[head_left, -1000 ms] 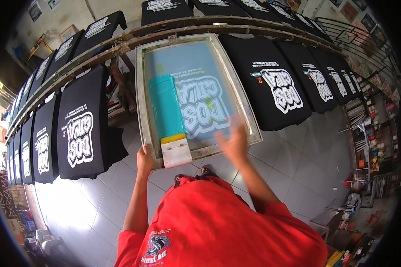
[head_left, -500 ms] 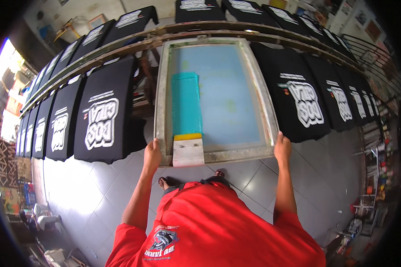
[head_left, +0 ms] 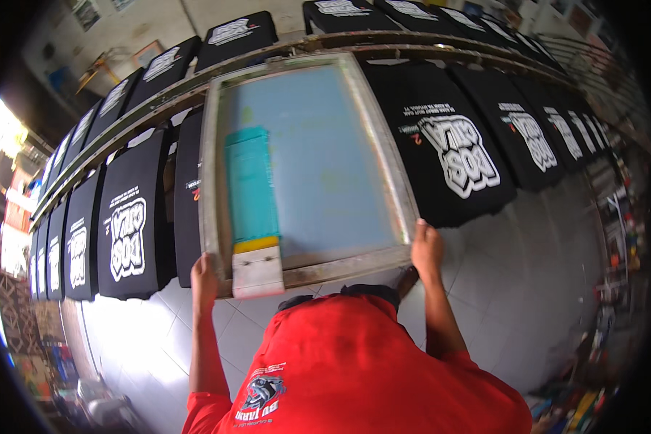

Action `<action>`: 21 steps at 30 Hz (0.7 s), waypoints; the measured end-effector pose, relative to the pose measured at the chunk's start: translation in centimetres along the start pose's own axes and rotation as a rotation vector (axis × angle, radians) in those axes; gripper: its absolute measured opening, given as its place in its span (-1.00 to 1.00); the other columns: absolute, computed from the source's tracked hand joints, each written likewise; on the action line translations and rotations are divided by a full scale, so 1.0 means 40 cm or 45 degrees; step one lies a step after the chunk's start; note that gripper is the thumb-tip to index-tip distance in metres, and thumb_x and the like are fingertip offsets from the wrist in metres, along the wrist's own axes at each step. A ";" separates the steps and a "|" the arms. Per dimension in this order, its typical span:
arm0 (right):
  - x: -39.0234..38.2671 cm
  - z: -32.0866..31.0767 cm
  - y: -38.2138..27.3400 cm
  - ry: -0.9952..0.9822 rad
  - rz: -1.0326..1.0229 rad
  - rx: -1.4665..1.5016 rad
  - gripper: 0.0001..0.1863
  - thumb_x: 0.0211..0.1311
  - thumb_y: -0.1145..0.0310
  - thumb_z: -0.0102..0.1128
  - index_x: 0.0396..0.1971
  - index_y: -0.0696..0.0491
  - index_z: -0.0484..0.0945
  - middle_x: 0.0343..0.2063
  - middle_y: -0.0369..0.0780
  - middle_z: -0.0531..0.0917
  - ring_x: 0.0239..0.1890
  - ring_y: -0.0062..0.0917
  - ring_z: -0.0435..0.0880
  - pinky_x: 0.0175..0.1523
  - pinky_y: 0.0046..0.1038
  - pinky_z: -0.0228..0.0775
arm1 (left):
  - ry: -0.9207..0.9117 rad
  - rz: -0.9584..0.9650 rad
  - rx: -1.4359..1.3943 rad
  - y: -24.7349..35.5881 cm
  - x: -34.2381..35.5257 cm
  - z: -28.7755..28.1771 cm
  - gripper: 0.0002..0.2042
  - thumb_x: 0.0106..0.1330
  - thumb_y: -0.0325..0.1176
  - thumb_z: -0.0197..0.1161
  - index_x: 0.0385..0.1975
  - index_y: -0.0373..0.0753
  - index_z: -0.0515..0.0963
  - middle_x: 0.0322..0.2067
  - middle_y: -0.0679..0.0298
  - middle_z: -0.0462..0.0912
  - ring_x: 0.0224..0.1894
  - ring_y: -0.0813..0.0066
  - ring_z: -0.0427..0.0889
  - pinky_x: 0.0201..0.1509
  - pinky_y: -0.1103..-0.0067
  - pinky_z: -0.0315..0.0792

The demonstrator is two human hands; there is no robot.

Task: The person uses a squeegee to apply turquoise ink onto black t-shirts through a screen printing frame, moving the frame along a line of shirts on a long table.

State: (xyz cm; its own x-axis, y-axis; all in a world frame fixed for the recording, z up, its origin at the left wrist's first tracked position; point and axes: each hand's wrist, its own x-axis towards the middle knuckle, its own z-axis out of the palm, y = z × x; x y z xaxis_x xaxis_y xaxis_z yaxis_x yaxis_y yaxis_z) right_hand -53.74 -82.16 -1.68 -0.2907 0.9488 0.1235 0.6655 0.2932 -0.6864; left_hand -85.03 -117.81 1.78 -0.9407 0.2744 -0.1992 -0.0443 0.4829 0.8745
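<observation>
Both my hands hold a wooden screen-printing frame (head_left: 354, 266) by its near corners. My left hand (head_left: 204, 278) is closed on the near left corner, and my right hand (head_left: 428, 246) grips the near right one. Pale blue mesh (head_left: 318, 145) fills the frame. Along its left side lies a teal strip (head_left: 252, 184), with a yellow band (head_left: 256, 244) below it. A white piece (head_left: 259, 275) overlaps the near rail there. Just left of the frame, a black shirt (head_left: 186, 170) is partly covered by it. Whether the frame touches anything beneath, I cannot tell.
Black shirts with white prints line the long rack on the left (head_left: 126, 217) and right (head_left: 441, 145), partly overhanging the grey tiled floor (head_left: 484, 289). More shirts (head_left: 231, 36) lie beyond the wooden rail (head_left: 166, 85). Cluttered shelves (head_left: 618, 267) stand far right.
Frame and hands have shifted left and slightly nearer in the picture, and the frame is tilted more. Part of a printed shirt now shows at its left edge. My feet have moved.
</observation>
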 end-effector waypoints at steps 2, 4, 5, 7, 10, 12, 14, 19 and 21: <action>-0.079 0.072 -0.083 -0.062 0.039 -0.031 -0.44 0.41 0.09 -0.19 -0.58 0.24 0.56 -0.55 0.13 0.58 -0.42 0.10 0.56 -0.29 -0.03 0.35 | -0.010 -0.025 -0.024 -0.050 0.051 -0.128 -0.57 0.50 -0.11 -0.13 -0.27 -0.41 0.52 -0.57 0.40 0.41 -0.50 0.68 0.29 -0.44 0.59 0.24; -0.148 0.113 -0.187 -0.039 0.044 -0.048 -0.44 0.40 0.09 -0.17 -0.60 0.24 0.55 -0.55 0.13 0.58 -0.42 0.08 0.58 -0.28 -0.04 0.36 | 0.022 0.011 0.031 -0.108 0.089 -0.231 -0.55 0.50 -0.09 -0.13 -0.23 -0.43 0.52 -0.57 0.39 0.42 -0.50 0.68 0.29 -0.42 0.58 0.25; -0.173 0.131 -0.220 -0.036 0.036 -0.048 -0.44 0.40 0.09 -0.17 -0.60 0.24 0.55 -0.55 0.13 0.58 -0.42 0.08 0.58 -0.27 -0.04 0.36 | 0.047 0.031 0.056 -0.135 0.108 -0.267 -0.54 0.50 -0.09 -0.13 -0.22 -0.44 0.52 -0.56 0.39 0.42 -0.50 0.68 0.28 -0.41 0.58 0.25; -0.212 0.169 -0.260 -0.019 0.008 -0.055 -0.44 0.40 0.09 -0.18 -0.59 0.24 0.56 -0.55 0.13 0.59 -0.41 0.08 0.58 -0.27 -0.04 0.36 | -0.003 -0.022 0.076 -0.168 0.140 -0.333 -0.53 0.50 -0.08 -0.14 -0.22 -0.45 0.51 -0.56 0.38 0.42 -0.50 0.67 0.28 -0.40 0.58 0.25; -0.248 0.208 -0.308 -0.012 -0.022 -0.072 -0.44 0.41 0.09 -0.19 -0.58 0.24 0.57 -0.53 0.11 0.60 -0.41 0.08 0.58 -0.27 -0.04 0.36 | -0.076 -0.006 0.036 -0.212 0.169 -0.391 -0.54 0.50 -0.10 -0.13 -0.25 -0.44 0.52 -0.58 0.40 0.38 -0.50 0.67 0.26 -0.41 0.56 0.23; -0.259 0.206 -0.333 -0.051 0.010 -0.077 -0.44 0.41 0.09 -0.19 -0.57 0.24 0.57 -0.51 0.10 0.61 -0.39 0.09 0.58 -0.26 -0.05 0.37 | -0.062 0.013 0.072 -0.232 0.185 -0.400 -0.54 0.50 -0.10 -0.12 -0.24 -0.45 0.54 -0.54 0.35 0.46 -0.47 0.64 0.33 -0.36 0.55 0.29; -0.263 0.217 -0.342 -0.057 0.012 -0.088 -0.45 0.41 0.10 -0.19 -0.55 0.25 0.58 -0.49 0.11 0.62 -0.37 0.08 0.58 -0.24 -0.05 0.37 | -0.019 0.051 0.033 -0.258 0.200 -0.401 -0.54 0.50 -0.11 -0.12 -0.22 -0.46 0.54 -0.49 0.28 0.54 -0.42 0.59 0.41 -0.28 0.53 0.36; -0.253 0.221 -0.338 -0.045 0.050 -0.114 -0.47 0.40 0.13 -0.19 -0.51 0.26 0.59 -0.49 0.12 0.61 -0.37 0.07 0.59 -0.24 -0.05 0.36 | -0.058 -0.044 0.022 -0.208 0.190 -0.382 -0.54 0.51 -0.12 -0.13 -0.23 -0.47 0.53 -0.53 0.25 0.49 -0.44 0.56 0.38 -0.29 0.51 0.36; -0.252 0.222 -0.342 -0.079 0.050 -0.127 -0.47 0.40 0.13 -0.18 -0.50 0.26 0.59 -0.48 0.12 0.62 -0.37 0.08 0.59 -0.24 -0.06 0.36 | -0.082 -0.089 0.063 -0.203 0.182 -0.388 -0.54 0.51 -0.12 -0.14 -0.26 -0.47 0.52 -0.57 0.27 0.45 -0.46 0.57 0.35 -0.32 0.50 0.34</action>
State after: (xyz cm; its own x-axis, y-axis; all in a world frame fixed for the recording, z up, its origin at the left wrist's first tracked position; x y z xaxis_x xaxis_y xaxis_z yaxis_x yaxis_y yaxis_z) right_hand -66.02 -96.78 0.11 -0.3034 0.9515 0.0513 0.7413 0.2695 -0.6147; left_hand -96.73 -132.63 0.07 -0.9122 0.2912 -0.2882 -0.0907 0.5425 0.8351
